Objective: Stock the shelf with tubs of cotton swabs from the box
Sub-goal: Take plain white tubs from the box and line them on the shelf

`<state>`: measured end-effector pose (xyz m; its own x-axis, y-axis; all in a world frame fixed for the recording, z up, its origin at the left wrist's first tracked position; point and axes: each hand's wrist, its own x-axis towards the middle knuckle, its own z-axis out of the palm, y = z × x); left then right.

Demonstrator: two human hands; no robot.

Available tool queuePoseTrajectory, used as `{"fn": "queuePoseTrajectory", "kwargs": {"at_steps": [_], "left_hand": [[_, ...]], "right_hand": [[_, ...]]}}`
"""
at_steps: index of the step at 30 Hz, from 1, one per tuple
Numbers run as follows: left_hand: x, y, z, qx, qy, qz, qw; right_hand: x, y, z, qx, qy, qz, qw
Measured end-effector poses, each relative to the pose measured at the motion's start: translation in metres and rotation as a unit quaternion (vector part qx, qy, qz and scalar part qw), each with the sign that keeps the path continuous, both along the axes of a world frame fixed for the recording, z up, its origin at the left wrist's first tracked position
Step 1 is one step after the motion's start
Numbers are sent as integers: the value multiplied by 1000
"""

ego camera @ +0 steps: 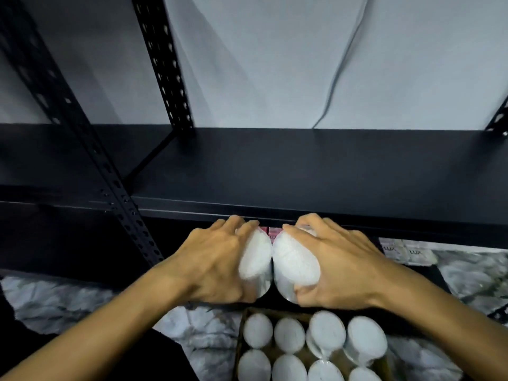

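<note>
Presently, fingers [236, 224] of left hand [214, 259] wrapped around one tub [254, 259]; right hand [338, 265] likewise clamped on second tub [295, 261], both tubs touching side by side just below front edge of black shelf [302, 166]. Directly beneath, open box [242, 325] holding further white-lidded tubs [288, 335] in rows.

Stockroom; slotted steel shelving [275, 166]

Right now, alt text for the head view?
Two bare hands, left and right, each grip a round white plastic tub, left, right, below an empty black metal shelf; more tubs fill a brown cardboard box underneath.
</note>
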<state>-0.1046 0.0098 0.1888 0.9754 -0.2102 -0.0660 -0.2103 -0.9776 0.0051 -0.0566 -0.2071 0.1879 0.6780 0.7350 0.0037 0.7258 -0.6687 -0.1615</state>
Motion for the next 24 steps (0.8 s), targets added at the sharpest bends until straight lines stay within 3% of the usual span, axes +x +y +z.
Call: {"fn": "queuePoseTrajectory", "kwargs": {"at_steps": [13,24], "left_hand": [[32,31,108,16,-42,39,998],[97,62,95,-31,0,121,992]], "right_hand": [[35,38,93,32,-39,-28,998],[95,81,94,27,1,-84,996]]}}
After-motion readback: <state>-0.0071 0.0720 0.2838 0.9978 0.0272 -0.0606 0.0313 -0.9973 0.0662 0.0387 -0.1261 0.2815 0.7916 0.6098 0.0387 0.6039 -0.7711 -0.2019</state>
